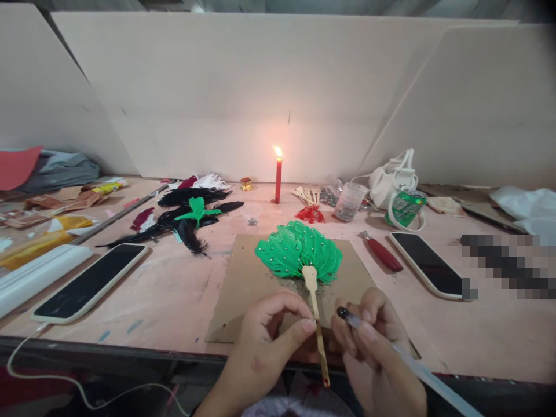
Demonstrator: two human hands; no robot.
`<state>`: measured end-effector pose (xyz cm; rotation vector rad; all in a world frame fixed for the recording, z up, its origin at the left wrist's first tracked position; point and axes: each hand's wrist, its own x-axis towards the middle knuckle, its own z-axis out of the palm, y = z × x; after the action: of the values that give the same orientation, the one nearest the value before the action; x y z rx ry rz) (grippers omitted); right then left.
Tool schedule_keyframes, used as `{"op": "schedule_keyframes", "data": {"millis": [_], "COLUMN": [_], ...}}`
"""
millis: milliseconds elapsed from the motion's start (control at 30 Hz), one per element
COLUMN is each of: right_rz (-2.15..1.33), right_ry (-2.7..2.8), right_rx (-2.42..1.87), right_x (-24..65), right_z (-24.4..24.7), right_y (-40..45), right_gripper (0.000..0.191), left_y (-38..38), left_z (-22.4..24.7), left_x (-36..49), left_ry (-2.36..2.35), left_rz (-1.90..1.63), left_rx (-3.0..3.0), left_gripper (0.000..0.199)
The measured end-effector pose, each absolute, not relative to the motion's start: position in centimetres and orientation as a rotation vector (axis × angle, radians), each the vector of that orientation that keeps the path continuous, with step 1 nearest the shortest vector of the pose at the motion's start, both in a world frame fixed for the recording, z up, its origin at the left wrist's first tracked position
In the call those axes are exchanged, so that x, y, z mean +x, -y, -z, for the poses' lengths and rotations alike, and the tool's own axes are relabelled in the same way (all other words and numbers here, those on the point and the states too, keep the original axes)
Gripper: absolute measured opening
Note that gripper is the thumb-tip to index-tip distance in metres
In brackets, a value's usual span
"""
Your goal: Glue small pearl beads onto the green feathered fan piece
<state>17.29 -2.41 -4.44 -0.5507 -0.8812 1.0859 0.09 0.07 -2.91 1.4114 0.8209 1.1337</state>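
Bare counter (pixel 182 295) lies open between the left phone (pixel 89 282) and the cardboard sheet (pixel 243 289), and again between that sheet and the right phone (pixel 428 263). Straight ahead the green feather fan (pixel 297 250) fills the sheet's middle. Behind it a lit candle (pixel 278 179) stands upright, with black feathers (pixel 182 223) to its left and a plastic cup (pixel 350 201), green can (pixel 406 207) and red-handled knife (pixel 382 252) crowding the right.

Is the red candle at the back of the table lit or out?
Lit: the red candle stands upright with a bright flame at its tip, glowing on the board behind.
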Motion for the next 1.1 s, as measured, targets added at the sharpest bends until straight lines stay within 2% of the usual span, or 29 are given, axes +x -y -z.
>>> {"op": "schedule_keyframes", "data": {"millis": [100,200,300,400,567,800,1100], "right_rz": [-0.933,-0.729,-0.511,-0.227,0.086,0.011,-0.104], "right_ry": [0.941,1.173,1.395,1.566,1.737,1.944,1.965], "right_rx": [-0.743,-0.931,-1.065,-1.066,-1.059,-1.152,-1.243], "right_x": [18.7,20.1,20.2,19.0,17.8,18.9,18.8], "right_z": [5.0,5.9,6.9,7.9,8.4,7.1,6.5], "right_y": [2.9,3.3,3.6,3.5,2.8,2.7,3.0], "right_gripper": [0.029,0.018,0.026,0.034,0.038,0.032,0.024], "left_y": [-0.6,-2.2,-4.7,-7.4,-13.0,-19.2,-19.6], "left_z": [1.1,-2.8,-6.8,-8.7,-7.0,-3.9,-2.7], "left_x": [-1.1,-2.5,-3.0,-2.0,1.4,6.0,6.8], "left_ry": [-0.840,-0.910,-0.930,-0.802,-0.452,-0.386,-0.442], "left_rz": [-1.154,-1.167,-1.112,-0.990,-0.576,-0.207,0.065], "left_rx": [1.555,1.870,2.195,2.433,2.830,2.959,3.010], "left_gripper": [0.017,0.013,0.012,0.012,0.015,0.018,0.007]}}
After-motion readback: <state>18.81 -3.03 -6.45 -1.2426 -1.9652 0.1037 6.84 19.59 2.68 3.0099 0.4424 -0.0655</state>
